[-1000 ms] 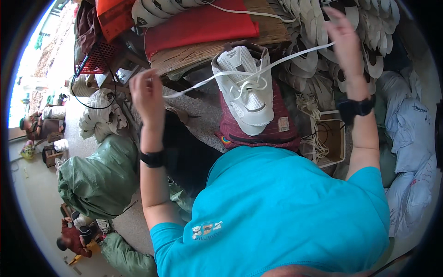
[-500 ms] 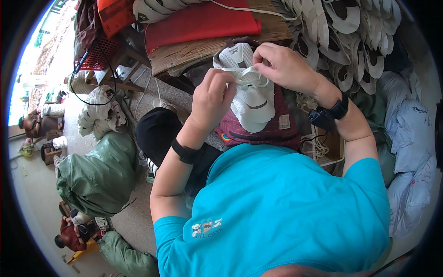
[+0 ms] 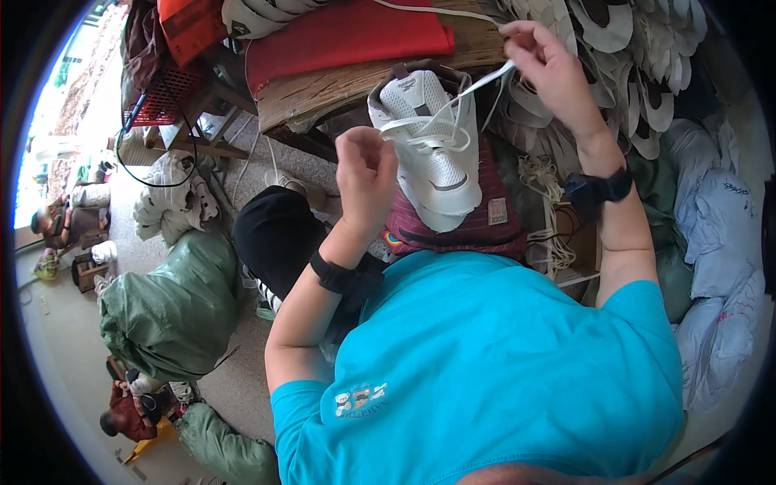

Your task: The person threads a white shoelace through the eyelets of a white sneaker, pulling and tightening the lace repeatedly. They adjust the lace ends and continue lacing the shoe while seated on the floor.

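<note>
A white mesh sneaker (image 3: 436,166) lies with its toe toward me on a maroon striped cloth (image 3: 457,241) over my lap. White shoelace (image 3: 483,82) runs through its upper eyelets. My right hand (image 3: 556,74), up and to the right of the shoe, pinches one length of lace and holds it taut. Beside the shoe's left edge, my left hand (image 3: 366,174) has its fingers curled in, closed at the lace on that side; its fingertips partly hide the grip.
Ahead stands a wooden bench (image 3: 323,105) with a red sheet (image 3: 347,44) on it. Many white shoe uppers (image 3: 606,32) hang at the far right. Right of my lap sits a box (image 3: 580,250) with loose laces. Green sacks (image 3: 174,303) lie to the left; a person (image 3: 125,412) sits beyond.
My right hand has moved up and right, away from the shoe, drawing the lace out straight. My left hand has shifted slightly left and down.
</note>
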The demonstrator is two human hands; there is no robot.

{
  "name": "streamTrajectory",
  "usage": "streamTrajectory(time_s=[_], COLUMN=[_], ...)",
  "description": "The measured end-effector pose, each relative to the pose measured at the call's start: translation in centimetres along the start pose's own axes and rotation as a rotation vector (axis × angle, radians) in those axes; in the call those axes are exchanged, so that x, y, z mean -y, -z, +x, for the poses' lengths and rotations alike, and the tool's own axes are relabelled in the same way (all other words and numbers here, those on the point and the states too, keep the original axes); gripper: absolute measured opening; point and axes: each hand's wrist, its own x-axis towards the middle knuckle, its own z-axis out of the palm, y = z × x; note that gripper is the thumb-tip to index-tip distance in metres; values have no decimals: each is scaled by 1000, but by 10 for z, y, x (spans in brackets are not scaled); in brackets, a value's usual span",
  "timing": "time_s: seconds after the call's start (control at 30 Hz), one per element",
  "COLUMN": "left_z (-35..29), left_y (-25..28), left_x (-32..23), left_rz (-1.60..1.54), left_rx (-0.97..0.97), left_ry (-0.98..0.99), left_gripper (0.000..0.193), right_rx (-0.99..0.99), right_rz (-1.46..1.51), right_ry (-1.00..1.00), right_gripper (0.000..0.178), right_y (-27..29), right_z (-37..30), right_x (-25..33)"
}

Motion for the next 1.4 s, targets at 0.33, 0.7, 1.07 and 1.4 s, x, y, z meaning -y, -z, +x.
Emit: streamTrajectory(time_s=[0.33, 0.7, 1.07, 1.4], left_z=[13, 17, 24, 32], left_y=[6, 23, 60, 70], left_x=[-1, -26, -19, -16], left_rz=[-10, -404, -966, -112], left_rx=[93, 239, 96, 154], left_ry=[79, 334, 654, 203], left_gripper=[19, 13, 4, 22], right_rx=[259, 31, 102, 127], right_rz=[-639, -672, -166, -431], right_ry=[425, 518, 183, 359], right_gripper=[22, 17, 12, 16], right_y=[-78, -83, -89, -69], right_z=[-49, -42, -65, -39], right_x=[11, -2, -22, -5])
